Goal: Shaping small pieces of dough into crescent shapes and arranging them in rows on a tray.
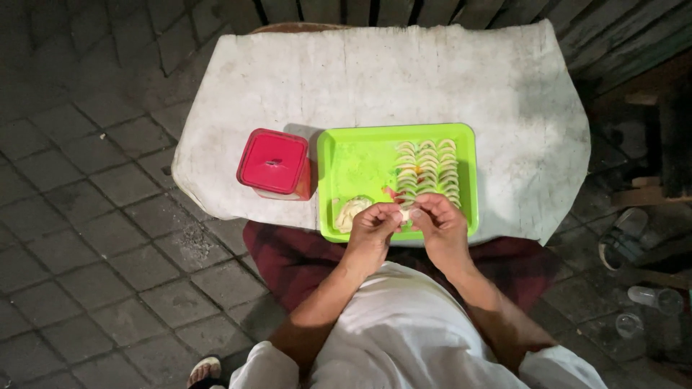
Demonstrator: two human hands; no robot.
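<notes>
Dumpling wrapper — small, pale — sits pinched between both hands, left hand and right hand meeting over the near edge of the green tray — folded rows just beyond.

Small pale piece pinched between the left hand and right hand: mostly covered by the fingertips, too small to identify. Pale stack on the green tray: near edge hidden behind the left hand; whether single sheets or one lump cannot be told. Rows of folded pieces: too small to count; nearest ones hidden by the right hand. Red bit beside the rows: too small to tell. Red-lidded container: contents concealed by the lid. Tabletop: near edge hidden by tray and hands. Sandalled foot: cut off by the lower edge. Clear cups at right: dim, indistinct.
</notes>
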